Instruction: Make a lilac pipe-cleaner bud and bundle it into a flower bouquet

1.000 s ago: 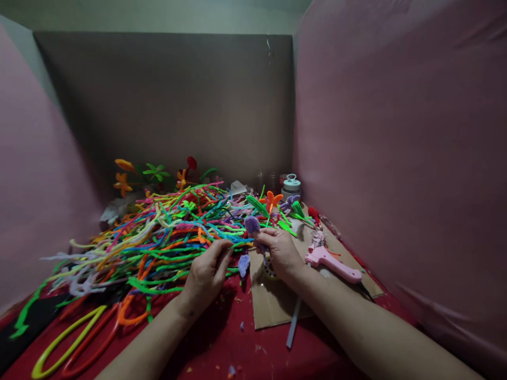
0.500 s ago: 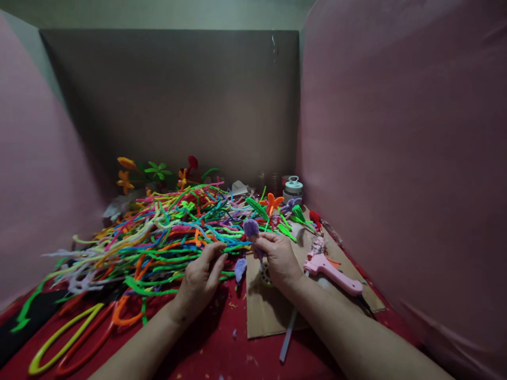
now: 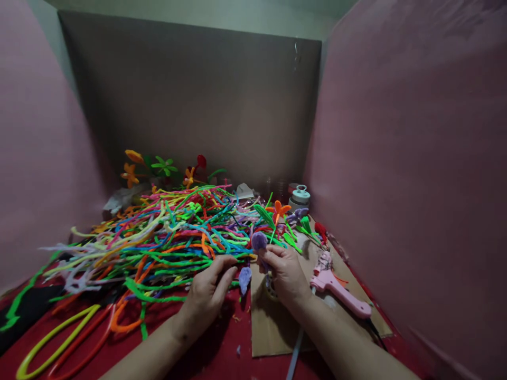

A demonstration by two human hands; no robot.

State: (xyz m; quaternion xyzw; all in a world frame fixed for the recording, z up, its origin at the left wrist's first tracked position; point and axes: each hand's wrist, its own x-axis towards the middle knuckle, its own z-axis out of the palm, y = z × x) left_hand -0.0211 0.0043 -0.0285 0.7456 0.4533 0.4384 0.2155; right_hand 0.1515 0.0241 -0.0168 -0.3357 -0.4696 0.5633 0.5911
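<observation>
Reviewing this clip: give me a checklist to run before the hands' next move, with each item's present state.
1. Purple fuzzy piece gripped: ok, in the right hand's fingers.
2. Left hand free: ok, thumb and forefinger apart, nothing visibly held.
3. Loose purple piece unobstructed: ok, in plain view between the hands.
4. Pink glue gun set down: ok, lying over the cardboard, in neither hand.
5. Glue stick clear of the right forearm: not ok, the forearm overlaps it in this view.
6. Glue gun hot: cannot tell.

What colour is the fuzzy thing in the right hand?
The fuzzy thing is purple, best seen in the head view.
</observation>
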